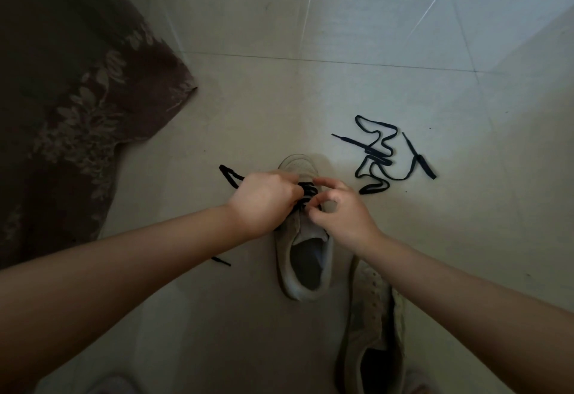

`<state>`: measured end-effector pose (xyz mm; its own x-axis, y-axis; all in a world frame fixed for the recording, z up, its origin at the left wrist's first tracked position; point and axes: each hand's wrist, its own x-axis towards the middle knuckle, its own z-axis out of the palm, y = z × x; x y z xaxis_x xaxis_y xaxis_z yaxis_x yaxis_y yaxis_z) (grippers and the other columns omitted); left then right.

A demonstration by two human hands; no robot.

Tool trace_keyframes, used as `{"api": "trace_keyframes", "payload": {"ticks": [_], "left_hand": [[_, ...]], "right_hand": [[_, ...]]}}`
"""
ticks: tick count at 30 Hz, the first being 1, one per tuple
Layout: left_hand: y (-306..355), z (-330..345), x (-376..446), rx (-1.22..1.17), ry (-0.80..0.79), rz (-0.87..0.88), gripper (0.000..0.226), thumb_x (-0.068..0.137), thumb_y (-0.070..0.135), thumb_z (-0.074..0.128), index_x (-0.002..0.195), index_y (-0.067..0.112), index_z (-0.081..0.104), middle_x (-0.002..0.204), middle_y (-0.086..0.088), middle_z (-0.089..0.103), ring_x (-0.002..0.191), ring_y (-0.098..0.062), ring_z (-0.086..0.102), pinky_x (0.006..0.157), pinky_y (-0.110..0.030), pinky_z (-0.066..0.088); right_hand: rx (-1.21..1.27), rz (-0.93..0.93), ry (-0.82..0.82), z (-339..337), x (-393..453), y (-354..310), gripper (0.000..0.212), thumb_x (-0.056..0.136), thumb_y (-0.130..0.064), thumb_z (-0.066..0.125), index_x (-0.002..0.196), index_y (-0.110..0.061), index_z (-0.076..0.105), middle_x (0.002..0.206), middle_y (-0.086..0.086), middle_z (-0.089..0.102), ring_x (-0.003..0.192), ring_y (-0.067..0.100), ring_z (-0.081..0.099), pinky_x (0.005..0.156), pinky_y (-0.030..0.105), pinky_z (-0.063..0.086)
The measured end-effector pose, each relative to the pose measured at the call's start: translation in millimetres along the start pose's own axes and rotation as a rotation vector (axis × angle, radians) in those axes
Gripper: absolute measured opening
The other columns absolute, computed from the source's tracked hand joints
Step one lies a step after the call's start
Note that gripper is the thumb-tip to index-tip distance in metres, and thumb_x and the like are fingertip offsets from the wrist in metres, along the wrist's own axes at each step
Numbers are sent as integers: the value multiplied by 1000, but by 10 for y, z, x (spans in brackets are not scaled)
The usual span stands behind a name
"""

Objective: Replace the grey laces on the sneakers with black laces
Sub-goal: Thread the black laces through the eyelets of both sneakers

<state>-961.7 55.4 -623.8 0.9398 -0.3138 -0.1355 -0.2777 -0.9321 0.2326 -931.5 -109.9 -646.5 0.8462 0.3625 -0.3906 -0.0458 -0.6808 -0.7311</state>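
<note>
- Pale glossy floor tiles (310, 89) carry the work; a brown leaf-patterned cloth (71, 89) lies at 10 o'clock.
- Grey low-top sneaker (306, 269) sits centre, toe away, black flat lace (307, 190) partly threaded through its lower eyelets.
- Left hand (264, 201) grips the lace; right hand (341, 210) pinches it with curled fingers.
- Second grey sneaker (369, 331), at 5 o'clock, shows no lace.
- Spare black lace (377, 153) lies tangled at 2 o'clock.
- Risk: uneven pulls could leave unequal ends or skip an eyelet; the loose tail (228, 174) at 9 o'clock may snag.
</note>
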Motion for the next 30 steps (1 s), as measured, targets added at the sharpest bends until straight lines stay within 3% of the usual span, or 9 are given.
{"api": "trace_keyframes", "payload": {"ticks": [3, 7, 11, 14, 18, 20, 24, 28, 30], "left_hand": [[21, 22, 15, -29, -17, 3, 23, 97, 24, 43, 103, 16, 64, 107, -2, 59, 100, -24, 57, 65, -30, 35], [-67, 25, 35, -329, -78, -151, 16, 90, 27, 56, 98, 23, 69, 102, 3, 64, 94, -17, 59, 64, -24, 37], [-9, 15, 12, -228, -46, -80, 20, 93, 28, 50, 104, 23, 67, 106, 5, 62, 96, -17, 58, 63, -24, 32], [71, 124, -9, -225, 55, -56, 18, 92, 23, 50, 96, 17, 66, 101, 1, 62, 92, -22, 60, 61, -28, 37], [111, 289, -35, -721, 166, -355, 7, 82, 9, 64, 81, 10, 70, 83, -2, 67, 78, -17, 61, 66, -23, 41], [165, 352, -62, -851, 190, -500, 6, 82, 8, 66, 80, 9, 71, 80, -2, 68, 76, -12, 60, 67, -20, 42], [222, 423, -100, -929, 221, -611, 6, 83, 11, 67, 79, 13, 70, 77, 0, 67, 76, -14, 63, 72, -23, 47], [255, 465, -96, -955, 229, -694, 7, 84, 13, 68, 77, 16, 68, 75, 3, 65, 72, -10, 61, 70, -21, 47], [277, 486, -68, -1083, 225, -776, 10, 84, 11, 67, 76, 17, 67, 76, 0, 67, 69, -8, 59, 69, -20, 47]], "right_hand": [[-35, -26, 15, 7, -1, 37, 13, 78, -15, 72, 71, -25, 65, 130, -7, 51, 125, 8, 40, 95, 13, 25], [-3, -31, 24, 0, -34, 77, 6, 79, -15, 72, 73, -17, 71, 129, -7, 52, 120, 3, 41, 89, 1, 23], [56, 12, 3, -2, -55, 67, 6, 82, -15, 70, 76, -17, 71, 131, -9, 50, 121, 2, 40, 96, 15, 23], [45, 16, -2, -18, -48, 56, 6, 81, -12, 69, 78, -17, 71, 131, -8, 50, 119, 1, 40, 94, 11, 24], [79, -9, 6, -31, -59, 78, 8, 81, -8, 69, 80, -15, 73, 128, -9, 51, 117, 0, 42, 84, -9, 20], [81, -12, 14, -25, -69, 93, 11, 79, -6, 70, 82, -16, 72, 130, -6, 52, 119, 2, 44, 88, -6, 22], [16, -42, 55, -18, -93, 104, 17, 77, -6, 72, 79, -23, 68, 129, -4, 53, 125, 8, 42, 102, 14, 24], [-23, -81, 48, -17, -94, 109, 14, 78, -8, 71, 81, -21, 69, 128, -3, 54, 124, 8, 42, 100, 11, 24], [-27, -105, 49, -45, -78, 125, 11, 81, -10, 69, 83, -20, 73, 126, -5, 57, 121, 7, 44, 98, 9, 25]]}}
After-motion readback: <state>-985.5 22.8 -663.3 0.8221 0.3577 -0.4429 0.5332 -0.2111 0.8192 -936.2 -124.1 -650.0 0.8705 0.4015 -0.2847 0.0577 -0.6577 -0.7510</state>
